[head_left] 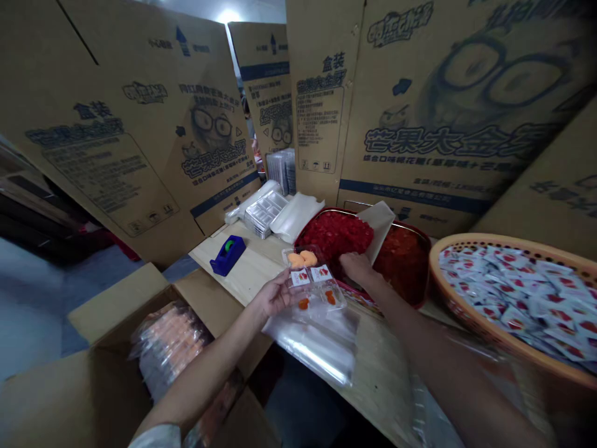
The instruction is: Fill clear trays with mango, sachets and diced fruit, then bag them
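My left hand [276, 294] grips the left edge of a clear plastic compartment tray [313, 280], held over the wooden table. The tray holds orange pieces at its far end, two small red-and-white sachets in the middle and small orange bits nearer me. My right hand [357, 267] reaches over the tray's right side to the rim of a red tub [422, 239] full of red candy pieces. Its fingers are curled downward and what they hold is hidden. A white sheet stands in the tub as a divider.
A woven basket [466, 320] of red-and-white sachets sits at the right. Clear bags [314, 345] lie under the tray. A stack of empty trays [265, 211], a blue tape dispenser [227, 255] and large printed cartons stand behind. An open carton [112, 367] of packed bags is at lower left.
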{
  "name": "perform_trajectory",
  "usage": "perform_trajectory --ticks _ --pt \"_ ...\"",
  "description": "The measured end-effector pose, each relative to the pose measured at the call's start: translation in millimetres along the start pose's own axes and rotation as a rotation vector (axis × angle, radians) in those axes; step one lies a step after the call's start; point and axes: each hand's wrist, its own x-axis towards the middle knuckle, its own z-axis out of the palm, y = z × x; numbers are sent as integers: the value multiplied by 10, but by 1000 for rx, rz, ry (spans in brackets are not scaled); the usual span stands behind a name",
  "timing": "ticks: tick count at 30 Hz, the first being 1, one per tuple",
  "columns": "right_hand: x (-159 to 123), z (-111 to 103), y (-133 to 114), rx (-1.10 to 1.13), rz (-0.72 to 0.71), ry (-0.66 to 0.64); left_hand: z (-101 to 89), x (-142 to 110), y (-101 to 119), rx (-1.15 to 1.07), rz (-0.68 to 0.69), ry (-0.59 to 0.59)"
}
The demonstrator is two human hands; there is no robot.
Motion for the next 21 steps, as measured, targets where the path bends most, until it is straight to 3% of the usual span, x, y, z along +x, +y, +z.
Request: perform_trajectory --ticks 5,9,16,21 --pt "-13 28 133 120 52 84 -30 29 -7 0 -1 -70" --pt "-195 -38 206 271 62 182 -18 28 -10 -3 -5 -74" --pt "-751 -63 127 935 -10 281 61 -28 -81 -2 -23 -38" --pt "-636 -68 92 1082 99 418 138 -27 -124 -25 -34 -60"
